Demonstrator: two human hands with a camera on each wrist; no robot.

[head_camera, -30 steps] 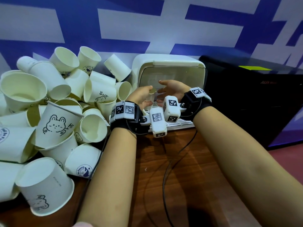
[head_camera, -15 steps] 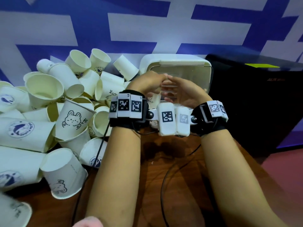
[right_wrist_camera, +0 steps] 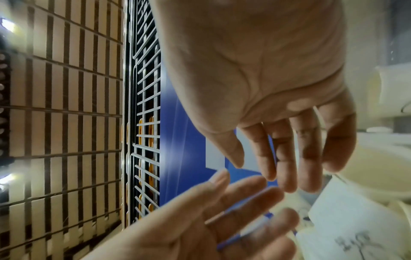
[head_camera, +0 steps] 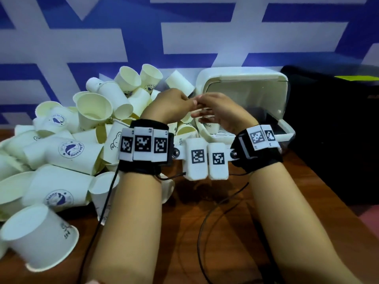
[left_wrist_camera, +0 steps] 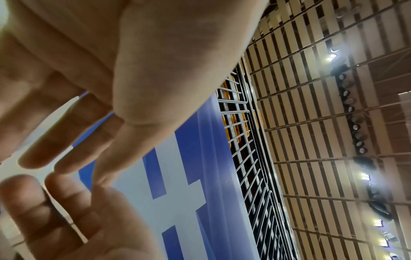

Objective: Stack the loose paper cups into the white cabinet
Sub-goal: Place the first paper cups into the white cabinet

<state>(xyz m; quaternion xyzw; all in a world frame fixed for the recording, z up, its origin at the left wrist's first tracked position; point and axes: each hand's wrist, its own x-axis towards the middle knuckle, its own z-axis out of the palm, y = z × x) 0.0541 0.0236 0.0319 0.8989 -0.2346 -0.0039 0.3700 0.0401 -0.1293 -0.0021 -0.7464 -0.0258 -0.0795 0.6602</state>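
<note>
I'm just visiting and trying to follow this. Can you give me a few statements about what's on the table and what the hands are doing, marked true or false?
1. The left hand grips a paper cup. False: both wrist views show its fingers straight and holding nothing.
2. The cabinet stands open. True.
3. The pile of cups lies to the right of the cabinet. False: it lies to its left.
4. The right hand holds nothing. True.
5. At least one cup sits inside the cabinet. True.

Cream paper cups [head_camera: 92, 111] carry blue round logos and black doodles. The cabinet [head_camera: 242, 78] is white, the tabletop [head_camera: 225, 232] reddish-brown wood, the wall [head_camera: 184, 37] blue-and-white.
</note>
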